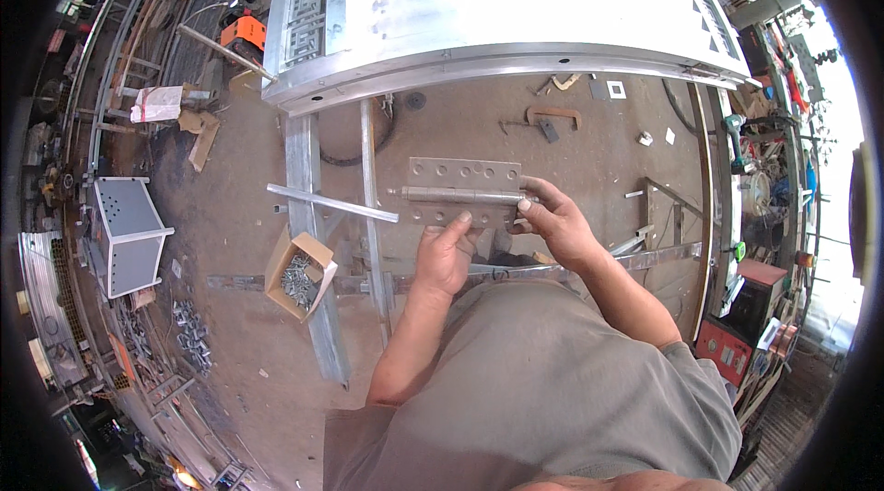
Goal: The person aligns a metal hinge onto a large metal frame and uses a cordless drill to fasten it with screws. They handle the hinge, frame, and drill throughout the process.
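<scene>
The left hand (446, 256) pinches an unfolded hinge (460, 194) by its lower edge and the right hand (560, 226) grips its right end, above the floor (460, 122), right of a box (283, 263).

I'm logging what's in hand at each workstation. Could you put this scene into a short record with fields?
Held item: metal hinge, spread flat
Left grip: on the hinge's lower edge, thumb on top
Right grip: on the hinge's right end
To the left: open cardboard box holding small metal parts
Ahead: large metal panel
On the floor: rusty clamp
</scene>
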A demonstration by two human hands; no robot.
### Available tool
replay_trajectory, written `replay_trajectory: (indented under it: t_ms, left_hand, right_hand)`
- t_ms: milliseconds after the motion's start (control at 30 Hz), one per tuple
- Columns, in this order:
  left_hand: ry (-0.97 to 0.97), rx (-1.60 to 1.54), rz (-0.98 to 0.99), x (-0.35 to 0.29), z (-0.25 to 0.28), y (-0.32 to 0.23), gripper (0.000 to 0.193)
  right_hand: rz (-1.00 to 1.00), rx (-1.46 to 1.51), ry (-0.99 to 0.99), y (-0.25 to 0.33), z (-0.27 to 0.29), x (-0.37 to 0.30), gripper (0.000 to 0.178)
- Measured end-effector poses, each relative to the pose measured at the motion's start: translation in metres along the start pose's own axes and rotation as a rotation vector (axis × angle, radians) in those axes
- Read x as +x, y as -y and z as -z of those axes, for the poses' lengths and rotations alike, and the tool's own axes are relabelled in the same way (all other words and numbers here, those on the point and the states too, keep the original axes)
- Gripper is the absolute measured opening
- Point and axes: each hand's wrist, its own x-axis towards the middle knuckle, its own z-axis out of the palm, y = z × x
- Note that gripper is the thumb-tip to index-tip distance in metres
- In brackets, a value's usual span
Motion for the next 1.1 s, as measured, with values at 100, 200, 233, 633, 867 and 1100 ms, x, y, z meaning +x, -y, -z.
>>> replay_trajectory:
  t_ms: [100, 200, 233, 633, 867, 1100]
  left_hand:
    - [-0.006, 0.003, -0.002, -0.0015, 0.0022, -0.0004, 0.041]
    - [-0.008, 0.026, -0.011, -0.0009, 0.0051, 0.0011, 0.041]
    - [0.008, 0.007, -0.018, -0.0003, 0.0062, 0.0016, 0.041]
    - [0.003, 0.013, 0.011, 0.0005, 0.007, 0.0008, 0.04]
    - [0.017, -0.006, 0.012, -0.0001, 0.0061, 0.0009, 0.044]
    - [-0.004, 0.017, 0.005, -0.002, 0.0016, 0.0001, 0.042]
  right_hand:
    - [0.001, 0.012, 0.005, -0.0001, -0.0023, 0.0002, 0.043]
    - [-0.008, 0.012, 0.01, 0.0005, -0.0028, 0.0005, 0.039]
    - [-0.011, 0.009, 0.016, 0.0005, -0.0028, 0.0009, 0.038]
    - [-0.014, 0.016, 0.009, -0.001, -0.0026, 0.0002, 0.041]
    - [-0.02, 0.008, 0.008, 0.0007, -0.0035, -0.0015, 0.042]
    - [-0.03, -0.005, 0.015, 0.0021, -0.0029, -0.0029, 0.041]
